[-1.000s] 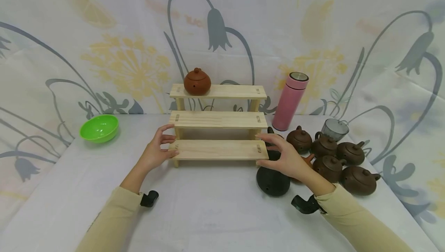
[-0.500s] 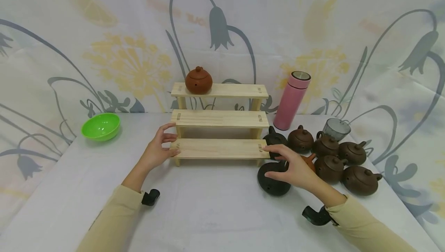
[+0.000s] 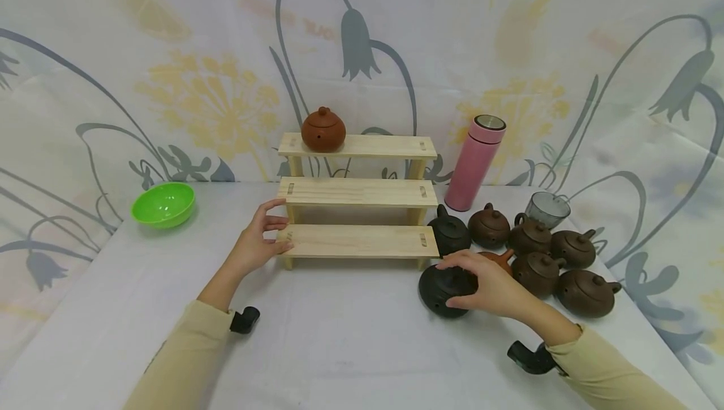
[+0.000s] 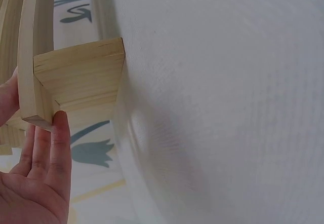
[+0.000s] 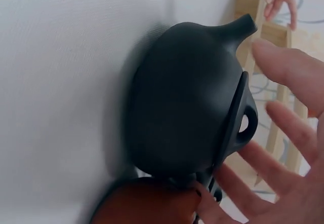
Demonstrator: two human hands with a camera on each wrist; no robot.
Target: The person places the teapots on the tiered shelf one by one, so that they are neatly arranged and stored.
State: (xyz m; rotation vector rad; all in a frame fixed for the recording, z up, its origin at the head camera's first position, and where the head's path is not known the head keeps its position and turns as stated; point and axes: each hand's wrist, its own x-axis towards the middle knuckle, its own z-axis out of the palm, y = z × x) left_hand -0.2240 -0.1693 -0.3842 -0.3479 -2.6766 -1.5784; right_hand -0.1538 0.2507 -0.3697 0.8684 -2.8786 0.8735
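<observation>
Black teapot lower right of frame centre; right hand spread about it, contact unclear. Likely step: reaching to grasp. Next move calls for closing that grip firmly. Left hand, left of centre, pinches three-tier wooden stand at bottom board's end.

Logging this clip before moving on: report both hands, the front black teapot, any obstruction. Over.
Left hand pinching wooden shelf, lowest board. Right hand at front black teapot, no firm grip visible. Teapot upright on table; orange teapot close beside it.

Right hand (partly) hides orange teapot.
</observation>
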